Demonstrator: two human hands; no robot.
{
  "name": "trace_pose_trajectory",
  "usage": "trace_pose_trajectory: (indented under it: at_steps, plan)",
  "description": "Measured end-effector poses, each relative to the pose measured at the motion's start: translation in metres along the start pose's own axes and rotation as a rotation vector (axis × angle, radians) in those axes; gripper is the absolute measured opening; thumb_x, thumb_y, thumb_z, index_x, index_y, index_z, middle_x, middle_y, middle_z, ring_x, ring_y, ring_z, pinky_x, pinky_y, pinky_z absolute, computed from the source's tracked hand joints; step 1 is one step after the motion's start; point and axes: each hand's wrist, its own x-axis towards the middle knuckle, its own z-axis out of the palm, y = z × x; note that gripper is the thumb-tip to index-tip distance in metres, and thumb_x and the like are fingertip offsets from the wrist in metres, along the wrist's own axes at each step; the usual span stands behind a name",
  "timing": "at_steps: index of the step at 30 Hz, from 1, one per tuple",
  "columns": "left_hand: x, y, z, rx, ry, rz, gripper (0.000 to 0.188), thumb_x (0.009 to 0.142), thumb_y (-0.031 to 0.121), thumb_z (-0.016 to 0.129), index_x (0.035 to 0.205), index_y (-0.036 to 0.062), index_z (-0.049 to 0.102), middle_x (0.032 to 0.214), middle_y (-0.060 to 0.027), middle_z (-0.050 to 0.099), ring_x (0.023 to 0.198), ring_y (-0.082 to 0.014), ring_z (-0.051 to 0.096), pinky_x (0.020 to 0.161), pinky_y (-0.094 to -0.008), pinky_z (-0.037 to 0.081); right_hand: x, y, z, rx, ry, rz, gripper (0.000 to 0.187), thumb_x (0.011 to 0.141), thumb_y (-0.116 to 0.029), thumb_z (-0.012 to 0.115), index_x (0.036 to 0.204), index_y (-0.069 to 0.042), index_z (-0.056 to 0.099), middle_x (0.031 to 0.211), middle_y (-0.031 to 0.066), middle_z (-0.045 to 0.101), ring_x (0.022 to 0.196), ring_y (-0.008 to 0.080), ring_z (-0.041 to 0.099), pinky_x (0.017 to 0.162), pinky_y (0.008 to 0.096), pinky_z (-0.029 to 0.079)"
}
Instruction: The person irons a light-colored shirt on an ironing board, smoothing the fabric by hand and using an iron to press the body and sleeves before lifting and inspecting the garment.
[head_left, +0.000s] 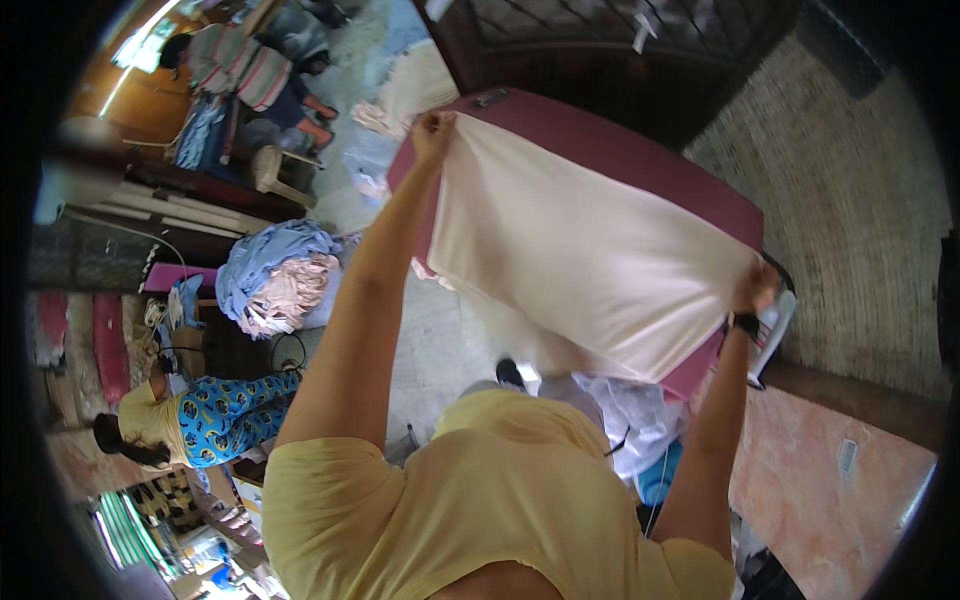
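A cream piece of cloth (590,245) is stretched over a maroon padded board (620,165), its near edge hanging over the board's near side. At the cloth's far left corner, my left hand (433,137) is closed in a pinch on the fabric. My right hand (756,288), somewhat blurred, grips the right edge with curled fingers. Just beyond it, a white object that looks like an iron (777,335) stands at the board's right end, partly hidden by my hand and wrist.
A heap of blue and pink clothes (280,275) lies left of my left arm. Clear plastic bags (640,420) sit below the board's near edge. Two other people, one in a striped shirt (238,65) and one in patterned trousers (235,415), are off to the left. A dark metal gate (610,80) stands behind.
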Motion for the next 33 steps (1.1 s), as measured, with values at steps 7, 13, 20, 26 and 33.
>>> trace_pose_trajectory:
  at_steps: [7, 13, 20, 26, 33]
  plan:
    - [0.0, -0.031, 0.007, 0.13, 0.012, -0.018, 0.019, 0.084, 0.02, 0.076, 0.083, 0.0058, 0.064, 0.075, -0.0009, 0.062, 0.067, -0.0078, 0.054, 0.061, -0.024, 0.044, -0.001, -0.013, 0.005, 0.095, -0.106, 0.13, 0.037, 0.094, -0.042, 0.057, 0.102, -0.006, 0.062, 0.095, 0.0177, 0.068, 0.085, 0.0371, 0.067, 0.074, 0.0447, 0.053]
    - [-0.002, -0.057, 0.025, 0.387, 0.099, -0.064, 0.026, 0.082, 0.028, 0.077, 0.084, 0.0043, 0.065, 0.075, -0.0023, 0.064, 0.068, -0.011, 0.057, 0.065, -0.0265, 0.047, -0.003, -0.029, 0.043, -0.314, -0.341, 0.274, 0.039, 0.095, -0.048, 0.052, 0.113, -0.014, 0.057, 0.099, 0.0192, 0.067, 0.085, 0.0417, 0.066, 0.069, 0.0498, 0.054]
    - [-0.007, -0.109, 0.003, 0.847, 0.017, 0.167, 0.046, 0.076, 0.033, 0.077, 0.107, 0.0056, 0.059, 0.094, -0.0115, 0.061, 0.092, -0.0301, 0.056, 0.082, -0.0431, 0.045, -0.029, -0.05, 0.018, -0.114, -0.113, 0.054, 0.045, 0.095, -0.043, 0.054, 0.11, -0.001, 0.053, 0.101, 0.0202, 0.058, 0.092, 0.0425, 0.058, 0.079, 0.0499, 0.048]
    - [-0.106, -0.01, 0.097, 0.878, -0.168, 0.541, 0.045, 0.084, 0.021, 0.067, 0.122, 0.0028, 0.051, 0.116, -0.0172, 0.054, 0.11, -0.0377, 0.047, 0.093, -0.0502, 0.036, -0.243, 0.029, -0.106, -0.386, -0.907, 0.287, 0.028, 0.083, -0.03, 0.07, 0.095, -0.006, 0.064, 0.072, 0.0146, 0.066, 0.069, 0.0363, 0.065, 0.065, 0.0448, 0.053]
    - [-0.295, 0.05, 0.26, 0.26, -1.398, 0.726, 0.051, 0.091, 0.033, 0.06, 0.137, 0.0136, 0.048, 0.148, -0.0057, 0.039, 0.14, -0.0295, 0.031, 0.115, -0.0483, 0.024, -0.346, 0.022, -0.066, 0.81, -0.618, 1.167, 0.049, 0.076, -0.021, 0.08, 0.115, 0.0, 0.059, 0.104, 0.0074, 0.066, 0.094, 0.0146, 0.062, 0.08, 0.0299, 0.051]
